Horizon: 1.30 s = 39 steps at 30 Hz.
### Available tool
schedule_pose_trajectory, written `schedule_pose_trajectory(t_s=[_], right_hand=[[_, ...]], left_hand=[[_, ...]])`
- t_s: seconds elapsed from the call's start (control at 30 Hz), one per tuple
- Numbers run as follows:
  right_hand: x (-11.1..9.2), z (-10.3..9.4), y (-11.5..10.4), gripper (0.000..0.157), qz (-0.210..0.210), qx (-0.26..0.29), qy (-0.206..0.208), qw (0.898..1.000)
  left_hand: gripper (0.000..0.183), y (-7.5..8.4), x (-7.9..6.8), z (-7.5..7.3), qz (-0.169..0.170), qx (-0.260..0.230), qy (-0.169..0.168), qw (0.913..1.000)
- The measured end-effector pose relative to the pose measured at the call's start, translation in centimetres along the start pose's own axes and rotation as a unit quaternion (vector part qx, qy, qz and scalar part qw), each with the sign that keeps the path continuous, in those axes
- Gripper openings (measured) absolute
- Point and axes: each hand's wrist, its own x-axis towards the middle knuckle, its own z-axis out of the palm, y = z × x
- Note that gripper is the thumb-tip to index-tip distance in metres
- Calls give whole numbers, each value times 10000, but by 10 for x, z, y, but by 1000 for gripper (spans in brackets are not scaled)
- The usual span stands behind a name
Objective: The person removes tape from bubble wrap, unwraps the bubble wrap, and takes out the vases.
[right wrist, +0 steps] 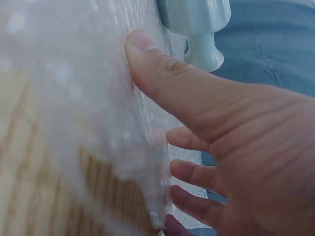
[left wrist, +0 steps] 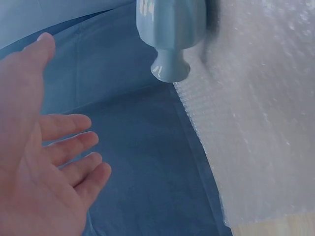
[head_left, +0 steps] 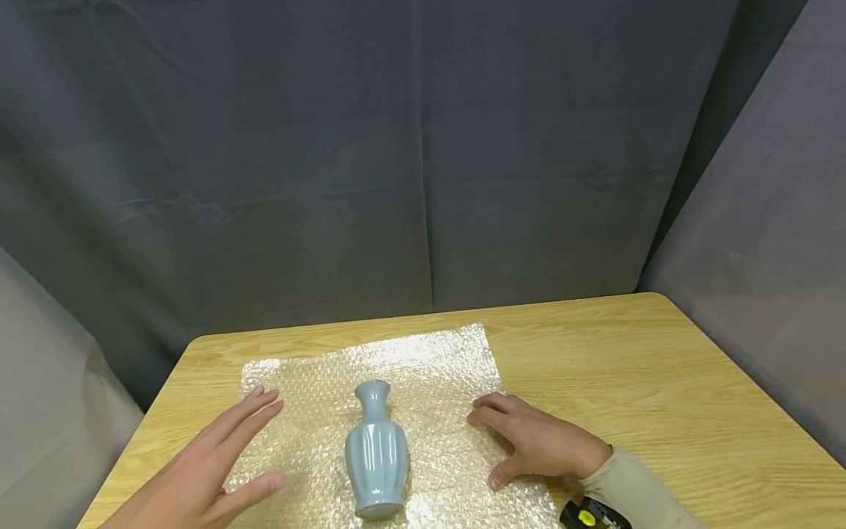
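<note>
A dark grey curtain hangs at 12 o'clock beyond my wood-grain bench. On the bench lies a sheet of bubble wrap, and on that my pale blue vase, lying with its neck towards 12 o'clock. My left hand is held at the vase's 9 o'clock, fingers and thumb apart, clear of it. My right hand, at 3 o'clock, touches the wrap's edge, thumb and fingers apart. A black wrist device sits by my right sleeve.
</note>
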Motion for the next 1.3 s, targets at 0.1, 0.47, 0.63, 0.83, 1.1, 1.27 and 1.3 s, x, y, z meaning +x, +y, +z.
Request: schedule_pose_trajectory(t_s=[0.1, 0.47, 0.63, 0.83, 1.1, 1.27, 1.3], right_hand=[[0, 1, 0, 92, 35, 4, -13, 10000], [2, -1, -1, 91, -47, -19, -17, 10000], [1, -2, -1, 91, -46, 21, -12, 10000], [0, -1, 1, 92, -47, 79, -24, 10000], [-1, -2, 0, 93, -67, -4, 3, 10000], [-2, -2, -1, 92, -252, -56, 63, 9996], [-2, -2, -1, 92, -255, -54, 66, 9996]], left_hand=[[82, 4, 6, -1, -191, -107, -61, 9997], [74, 16, 26, -6, -677, -128, -190, 9974], [68, 18, 39, -5, -796, -346, -41, 9962], [62, 20, 55, -5, -947, -729, 18, 9928], [60, 18, 70, 4, -1118, -1000, -46, 9887], [60, 18, 73, 17, -1233, -1197, -125, 9850], [59, 19, 74, 19, -1217, -1222, -119, 9849]])
